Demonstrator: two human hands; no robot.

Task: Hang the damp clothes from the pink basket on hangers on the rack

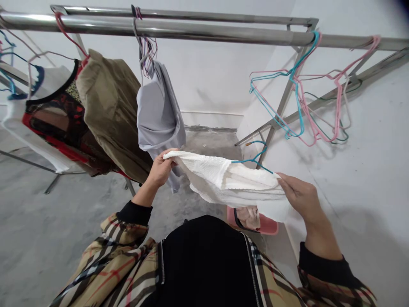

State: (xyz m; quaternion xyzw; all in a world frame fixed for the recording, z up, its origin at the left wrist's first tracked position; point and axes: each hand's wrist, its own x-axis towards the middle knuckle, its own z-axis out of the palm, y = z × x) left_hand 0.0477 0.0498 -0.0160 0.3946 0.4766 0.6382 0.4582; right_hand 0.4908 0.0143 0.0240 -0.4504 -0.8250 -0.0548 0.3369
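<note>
A white garment (204,172) with a textured surface is stretched sideways in front of me, between both hands. My left hand (161,168) pinches its left end, fingers closed on the cloth. At the other end my right hand (298,192) grips the fabric near the shoulder. A blue hanger (254,160) sits inside the garment; its hook sticks up above the neckline, off the rail. Whether my right fingers also press on the hanger's arm through the cloth is hidden.
A metal rail (207,32) crosses overhead. On it hang a grey garment (156,111), an olive garment (110,102) and a red-and-black top (60,115) at left, with several bare pink and blue hangers (297,85) at right. A pink bucket (270,226) holding cloth stands below.
</note>
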